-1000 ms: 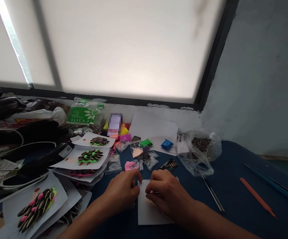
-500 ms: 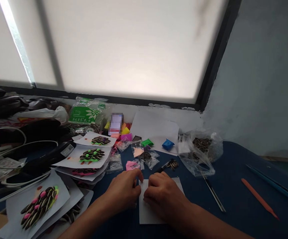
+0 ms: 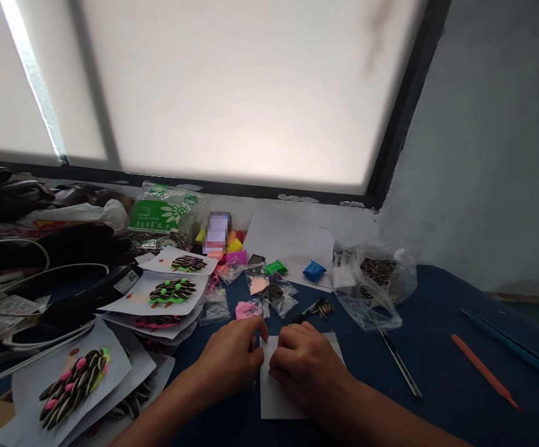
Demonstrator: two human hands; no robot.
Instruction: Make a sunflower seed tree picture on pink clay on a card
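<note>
On the blue table lies a small white sheet of paper (image 3: 279,397). My right hand (image 3: 309,363) rests over it with curled fingers, covering much of its middle. At the sheet's left edge is my left hand (image 3: 235,351), its fingers bent inward and the index finger arched towards the paper. Whatever either hand pinches is hidden by the fingers. Just beyond the hands lie pink clay (image 3: 248,310) on its wrapper, a black pen (image 3: 303,312) and a small heap of striped sunflower seeds (image 3: 325,308).
Left, stacked cards (image 3: 171,292) bear seeds and coloured clay dots. Behind stand a green seed bag (image 3: 162,214) and a phone (image 3: 217,233). Clay packets, green (image 3: 276,267) and blue (image 3: 315,270), lie ahead. Right are a bag of seeds (image 3: 379,276), a silver-coloured pen (image 3: 402,363) and an orange tool (image 3: 484,370).
</note>
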